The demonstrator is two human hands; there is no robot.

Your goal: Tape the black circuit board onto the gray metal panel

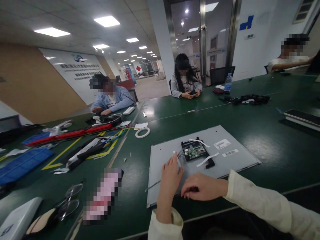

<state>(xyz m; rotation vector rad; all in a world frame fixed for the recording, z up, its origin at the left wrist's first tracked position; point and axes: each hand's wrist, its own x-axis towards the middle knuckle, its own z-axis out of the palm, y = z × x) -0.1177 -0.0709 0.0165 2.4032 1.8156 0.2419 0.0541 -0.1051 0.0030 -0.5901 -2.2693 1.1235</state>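
Note:
A flat grey metal panel point(240, 155) lies on the green table in front of me. Fixed near its middle is a black bracket point(209, 162) around a green circuit board point(194, 151). Strips of white tape point(207, 160) cross the bracket. My left hand point(171, 173) rests with outstretched fingers on the panel, left of the board, by another tape strip and some thin wires. A dark cable point(153, 185) runs out from beside it past the panel's edge. My right hand point(203, 187) is curled over the panel's near edge; whatever its fingers pinch is hidden.
Left of the panel are a blurred pink phone-shaped item point(105, 193), glasses point(71, 201), a blue tray point(25, 163) and a tape roll point(142, 132). Black cables point(247, 99) and a water bottle point(228, 83) stand farther back. Several people sit around the table.

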